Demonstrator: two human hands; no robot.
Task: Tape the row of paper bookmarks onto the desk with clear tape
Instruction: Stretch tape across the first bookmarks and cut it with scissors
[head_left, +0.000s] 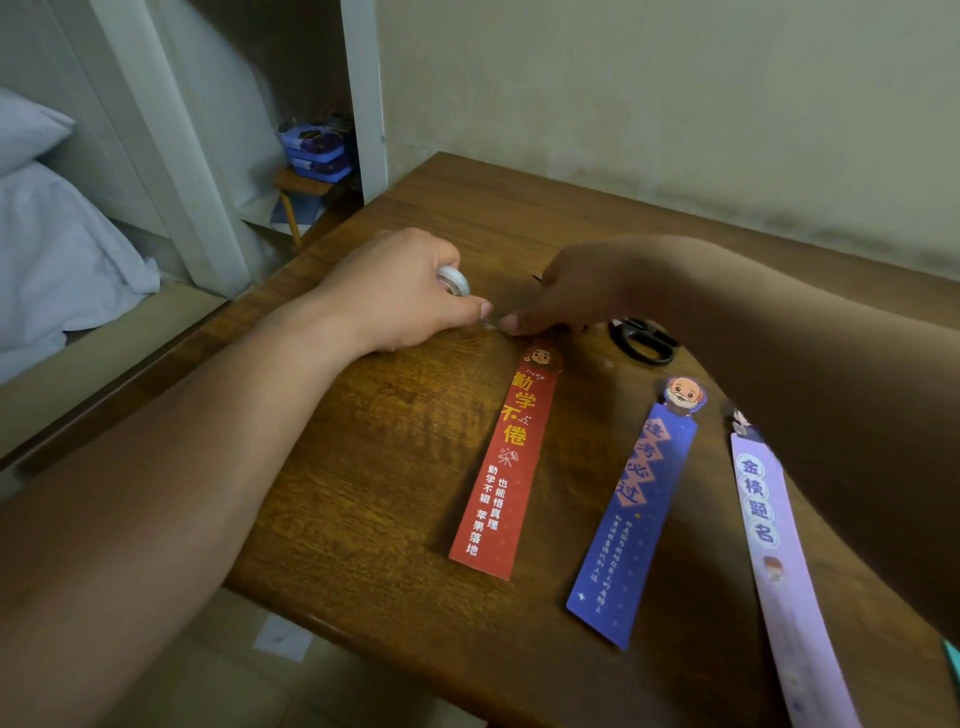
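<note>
Three paper bookmarks lie in a row on the wooden desk: a red bookmark, a blue bookmark and a lilac bookmark. My left hand grips a roll of clear tape just above and left of the red bookmark's top. My right hand pinches the pulled-out tape end at its fingertips, which almost meet my left thumb. The strip between the hands is barely visible. My right forearm covers part of the lilac bookmark's top.
Black scissors lie on the desk behind the blue bookmark, partly under my right hand. The desk's left edge borders a bed with white bedding. A stool with blue boxes stands in the far alcove. The wall runs along the back.
</note>
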